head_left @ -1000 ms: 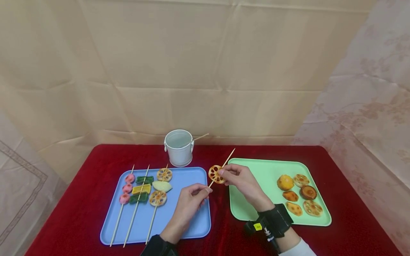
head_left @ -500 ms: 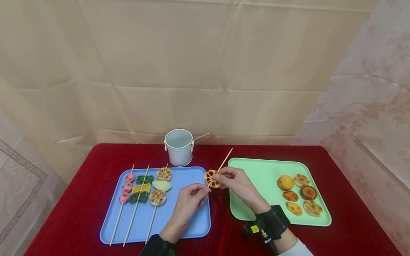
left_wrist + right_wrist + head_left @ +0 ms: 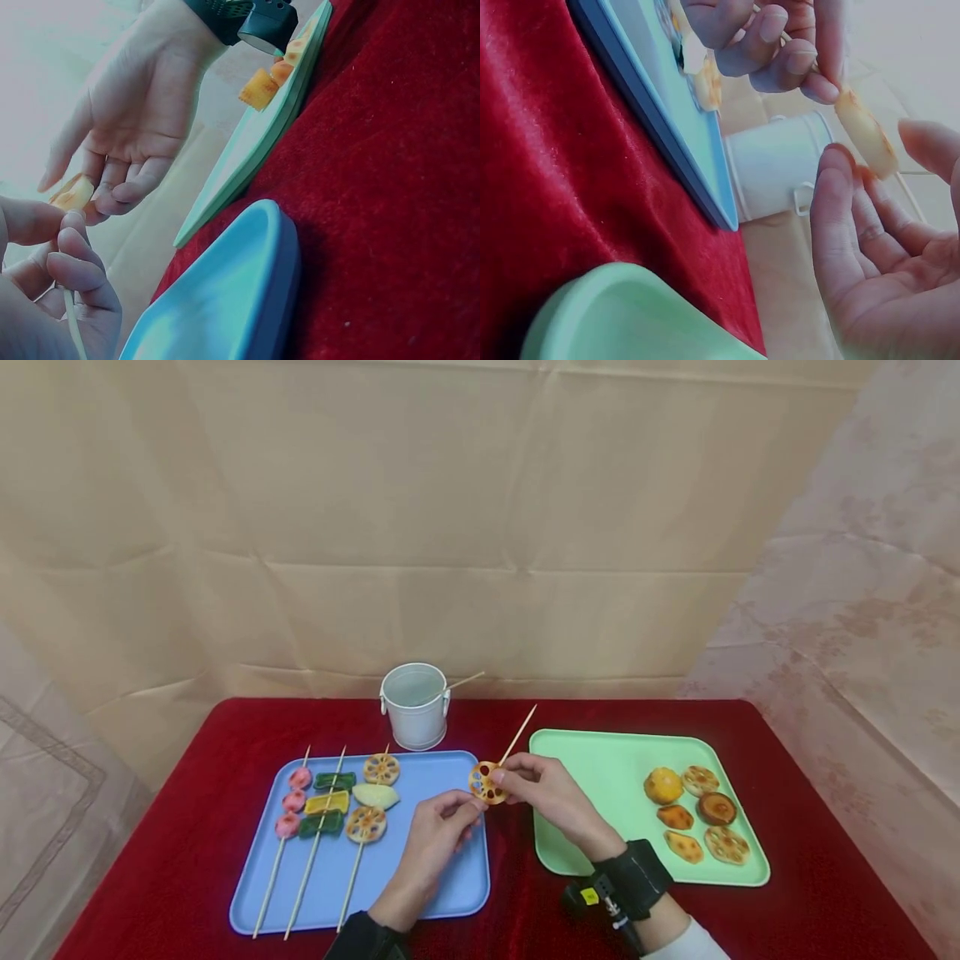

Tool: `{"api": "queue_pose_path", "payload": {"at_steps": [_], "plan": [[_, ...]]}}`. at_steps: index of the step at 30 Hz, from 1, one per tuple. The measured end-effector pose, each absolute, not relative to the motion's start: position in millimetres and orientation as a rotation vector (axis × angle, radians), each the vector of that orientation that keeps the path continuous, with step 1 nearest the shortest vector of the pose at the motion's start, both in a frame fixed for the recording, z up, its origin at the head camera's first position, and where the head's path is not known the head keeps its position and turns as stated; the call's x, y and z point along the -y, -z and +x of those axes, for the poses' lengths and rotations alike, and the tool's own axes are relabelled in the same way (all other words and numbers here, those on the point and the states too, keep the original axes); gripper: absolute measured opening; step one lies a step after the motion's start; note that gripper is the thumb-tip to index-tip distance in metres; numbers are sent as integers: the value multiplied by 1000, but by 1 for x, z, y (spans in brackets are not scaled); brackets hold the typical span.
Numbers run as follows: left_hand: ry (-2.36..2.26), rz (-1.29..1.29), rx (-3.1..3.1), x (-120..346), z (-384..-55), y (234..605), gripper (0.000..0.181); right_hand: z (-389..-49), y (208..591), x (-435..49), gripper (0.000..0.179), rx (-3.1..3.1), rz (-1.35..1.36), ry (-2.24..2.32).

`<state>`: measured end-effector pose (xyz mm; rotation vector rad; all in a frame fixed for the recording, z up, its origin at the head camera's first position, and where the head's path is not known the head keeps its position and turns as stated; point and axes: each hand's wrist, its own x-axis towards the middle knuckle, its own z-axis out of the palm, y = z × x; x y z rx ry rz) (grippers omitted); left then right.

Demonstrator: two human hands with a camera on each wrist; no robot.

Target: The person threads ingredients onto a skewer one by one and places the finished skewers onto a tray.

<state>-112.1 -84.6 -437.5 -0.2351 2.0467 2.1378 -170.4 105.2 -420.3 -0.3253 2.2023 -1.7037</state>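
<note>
Here, across the red-cloth-covered counter (image 3: pixel 172 868), a person's two hands meet over one thin wooden skewer (image 3: pixel 517 735). The left hand (image 3: pixel 435 839) pinches the shaft just below a round, holed, yellow-brown lotus-root slice (image 3: pixel 485 787), which is threaded on it beside that hand's fingertips. The right hand (image 3: pixel 551 793) has its fingers narrowly about the slice; the right-wrist view hints at a gap beneath its thumb, so I cannot tell whether it presses. The skewer's bare tip projects beyond the right hand. Beneath and left of the left hand lies a blue rectangular tray (image 3: pixel 423 777) with loaded skewers (image 3: pixel 327 803); right of the right hand, a pale green rectangular tray (image 3: pixel 600 768) with loose food pieces (image 3: pixel 664 785).

Hazards, in my judgement: an uneven push from the right hand could tilt the slice and jam it, or tear it at a hole; a slack left-hand pinch could let the shaft slide or twist; the exposed tip could prick the right hand, should its fingers pass back over it carelessly.
</note>
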Motion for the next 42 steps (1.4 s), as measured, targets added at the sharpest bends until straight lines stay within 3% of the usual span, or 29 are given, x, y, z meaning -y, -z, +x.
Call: {"api": "queue_pose_path", "payload": {"at_steps": [13, 23, 34, 42], "plan": [[-2163, -287, -2059, 97, -110, 435, 19, -180, 404, -137, 48, -2436, -276, 1540], [-2127, -348, -2088, 108, -109, 436, 19, -184, 395, -203, 40, -2660, -326, 1206], [-2101, -376, -2095, 111, -107, 439, 17, -182, 391, -267, 49, -2962, -252, 807], [-2115, -357, -2091, 110, -106, 440, 18, -182, 398, -288, 35, -3021, -230, 647]]}}
